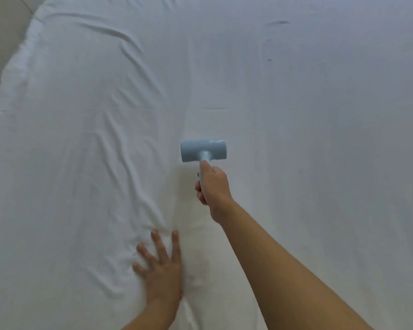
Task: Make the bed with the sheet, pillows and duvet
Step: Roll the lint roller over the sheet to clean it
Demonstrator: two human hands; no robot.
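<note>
A white cotton sheet [296, 115] is covering the whole bed, lying smooth across the right and far parts, while long wrinkles are running down its left half from the far left corner toward the near middle. No pillows or duvet are showing in this view. The right hand [212, 186] is reaching out over the middle of the bed with its fingers wrapped firmly around the handle of a pale blue T-shaped plastic roller tool [203, 150], whose cylindrical head is resting on the sheet. The left hand [161, 270] is pressing flat on the sheet at the near left, fingers straight and spread apart, just beside the nearest creases.

The step in hand appears to be smoothing the sheet. To do it well, the flat hand should be anchoring the fabric while the roller is working in even, overlapping strokes away from it, moving leftward into the wrinkled half.
</note>
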